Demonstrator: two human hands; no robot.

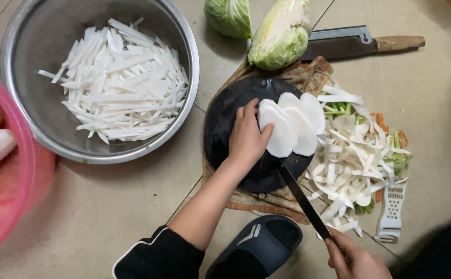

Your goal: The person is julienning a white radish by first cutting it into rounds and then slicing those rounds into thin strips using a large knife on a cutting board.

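Tiled floor is our workplace, w/ a round dark chopping board [230, 124] set on a brownish cloth [308, 75]. On the board's right half we've got overlapping white radish slices [290, 124], fanned flat. Our left hand [247, 139] is pressing on them, fingers [242, 114] curled down over the left edge of the stack, thumb on the nearest slice. Our right hand [354, 258] is closed round the handle of a knife [303, 199]; the blade's long axis runs diagonally from that hand at lower right up-left to the slices, tip tucked under the stack's near edge.

Progress, as we judge it: a good share is done. The steel bowl [184, 31] at upper left holds a big heap of white radish strips [119, 80], while this stack is still in whole rounds, so it's left to cut into strips. More white radish seems to wait in the pink basin [21, 150] at far left.

Moving outward: a pile of peelings and scraps [352, 160] lies just right of the board, a white grater [391, 212] at its lower edge. Two cabbage pieces [280, 36] sit above the board, a cleaver [355, 41] w/ wooden handle beside them. A dark slipper [259, 245] shows at bottom centre.
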